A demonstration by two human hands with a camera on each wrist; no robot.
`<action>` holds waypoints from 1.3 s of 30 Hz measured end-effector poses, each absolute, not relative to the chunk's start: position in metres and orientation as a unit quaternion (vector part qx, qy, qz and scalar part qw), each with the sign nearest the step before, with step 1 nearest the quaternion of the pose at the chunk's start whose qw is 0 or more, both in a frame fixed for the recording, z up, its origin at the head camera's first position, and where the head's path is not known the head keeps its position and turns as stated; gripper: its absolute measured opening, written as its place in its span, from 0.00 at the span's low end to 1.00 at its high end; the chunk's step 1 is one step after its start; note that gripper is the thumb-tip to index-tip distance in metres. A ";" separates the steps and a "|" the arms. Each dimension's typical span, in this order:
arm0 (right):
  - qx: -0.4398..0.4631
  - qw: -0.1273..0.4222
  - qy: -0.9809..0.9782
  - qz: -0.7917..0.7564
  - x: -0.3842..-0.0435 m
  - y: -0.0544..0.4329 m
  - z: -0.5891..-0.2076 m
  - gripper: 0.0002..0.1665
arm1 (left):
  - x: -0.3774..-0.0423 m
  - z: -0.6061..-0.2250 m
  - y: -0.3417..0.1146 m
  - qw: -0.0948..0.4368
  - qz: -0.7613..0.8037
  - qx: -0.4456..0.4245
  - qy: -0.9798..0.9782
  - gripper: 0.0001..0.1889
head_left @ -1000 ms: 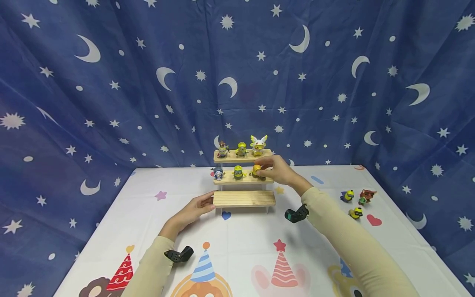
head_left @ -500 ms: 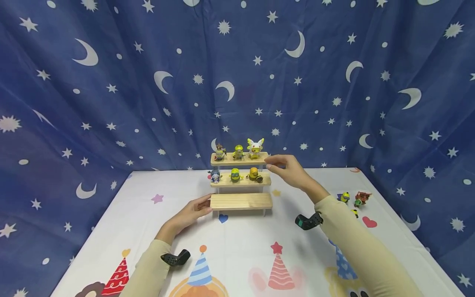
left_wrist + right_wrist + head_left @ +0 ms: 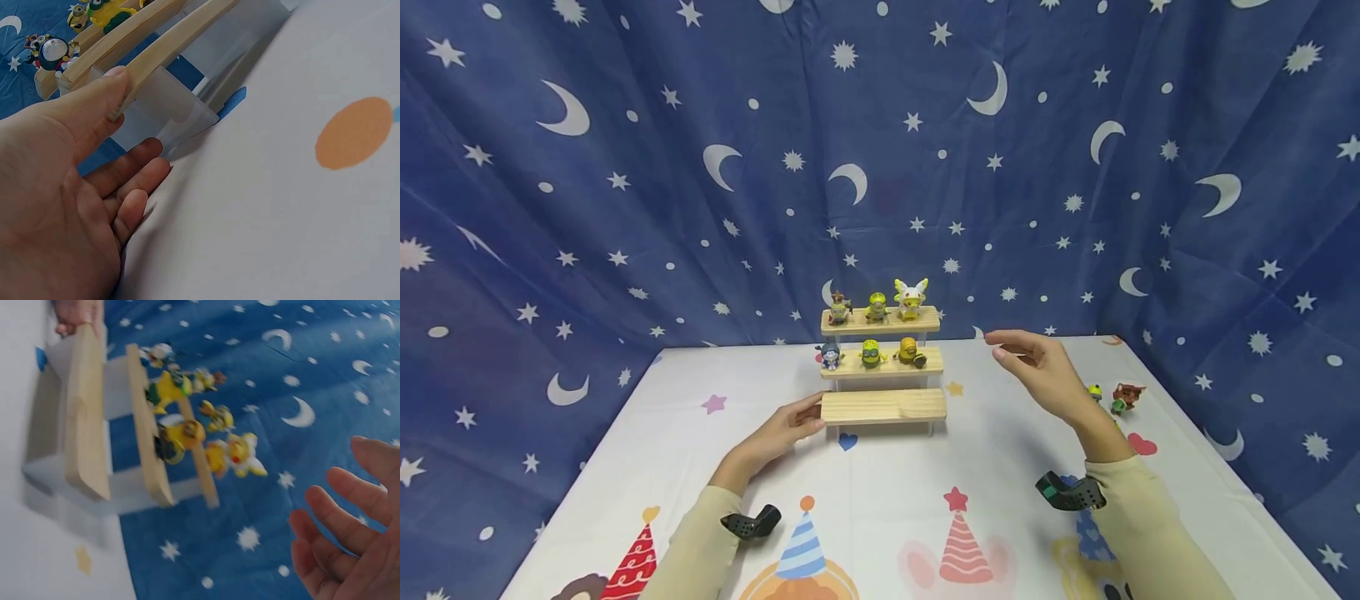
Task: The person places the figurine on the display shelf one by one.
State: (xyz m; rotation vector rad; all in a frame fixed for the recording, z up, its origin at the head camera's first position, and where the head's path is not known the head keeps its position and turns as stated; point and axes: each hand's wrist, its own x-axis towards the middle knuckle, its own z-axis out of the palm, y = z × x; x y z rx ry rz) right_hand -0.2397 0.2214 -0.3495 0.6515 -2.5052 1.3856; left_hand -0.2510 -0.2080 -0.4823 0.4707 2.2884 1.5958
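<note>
A three-tier wooden display stand [image 3: 880, 406] with clear supports stands at the table's middle. My left hand [image 3: 778, 435] pinches the left end of its lowest, bare shelf, the thumb on the wood in the left wrist view. My right hand [image 3: 1041, 375] is in the air right of the stand, fingers loosely bent and holding nothing. On the middle shelf sit a dark-haired figurine [image 3: 831, 357], a yellow goggled figurine [image 3: 871, 354] and an orange-headed figurine [image 3: 909, 352]. The top shelf bears a crowned figurine [image 3: 838, 311], a yellow figurine [image 3: 877, 307] and a white-eared figurine [image 3: 911, 300].
At the table's right lie a red-brown figurine [image 3: 1126, 397] and a yellow-headed figurine [image 3: 1095, 392], the latter partly hidden by the right wrist. A white printed cloth [image 3: 865, 508] covers the table. A blue star-and-moon curtain [image 3: 880, 233] hangs behind the stand.
My right hand has let go of the orange-headed figurine on the middle shelf and moved right, away from the stand. The left hand has stayed at the lowest shelf.
</note>
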 end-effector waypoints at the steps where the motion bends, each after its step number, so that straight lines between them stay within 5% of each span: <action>1: 0.216 0.110 -0.848 0.472 -0.237 0.226 -0.350 0.19 | -0.251 -0.483 -0.208 0.158 0.558 0.160 0.799 0.37; 23: 0.060 0.231 -0.874 0.423 -0.235 0.312 -0.377 0.22 | -0.252 -0.483 -0.209 0.159 0.552 0.169 0.801 0.37; 33: -0.178 0.314 -0.796 0.486 -0.254 0.348 -0.400 0.23 | -0.254 -0.484 -0.209 0.157 0.555 0.178 0.797 0.37; 39: -0.226 0.263 -0.792 0.502 -0.256 0.368 -0.411 0.27 | -0.253 -0.483 -0.209 0.153 0.553 0.185 0.798 0.37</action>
